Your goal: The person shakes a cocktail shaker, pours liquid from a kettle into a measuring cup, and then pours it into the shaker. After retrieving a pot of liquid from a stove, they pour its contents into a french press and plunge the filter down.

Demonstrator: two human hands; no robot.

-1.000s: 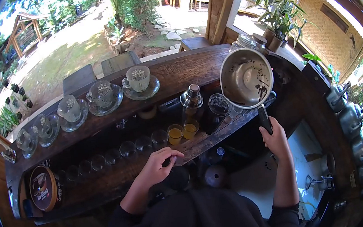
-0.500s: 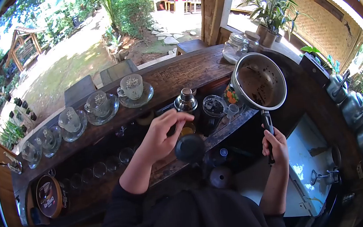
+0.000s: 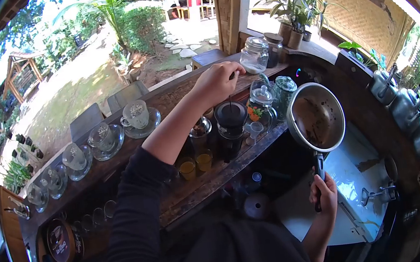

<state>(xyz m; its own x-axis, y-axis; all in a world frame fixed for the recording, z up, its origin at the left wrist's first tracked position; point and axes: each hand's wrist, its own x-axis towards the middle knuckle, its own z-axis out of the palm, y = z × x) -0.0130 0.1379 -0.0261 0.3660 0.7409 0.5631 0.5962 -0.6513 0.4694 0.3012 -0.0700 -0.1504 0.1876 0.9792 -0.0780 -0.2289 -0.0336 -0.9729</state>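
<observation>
My left hand [image 3: 218, 81] is closed on the knob at the top of a French press plunger. The thin rod runs down to a black lid [image 3: 231, 113], which sits over the mouth of the dark French press [image 3: 231, 140]. My right hand [image 3: 324, 191] grips the black handle of a steel saucepan [image 3: 317, 116]. Brown residue and dark bits cover the inside of the tilted pan. Left of the press stand a metal shaker [image 3: 200, 131] and two small glasses of amber liquid [image 3: 187, 169]. A clear plastic measuring cup [image 3: 255, 131] is on its right.
Several glass cups on saucers [image 3: 136, 117] line the counter's outer edge. Glass jars [image 3: 254, 55] stand beyond the pan. A round brown tub [image 3: 61, 242] sits at the lower left, and metal kettles [image 3: 411, 111] hang along the right side.
My left hand has carried the lid and plunger forward from near my body onto the French press. The saucepan has come slightly nearer to me and to the right.
</observation>
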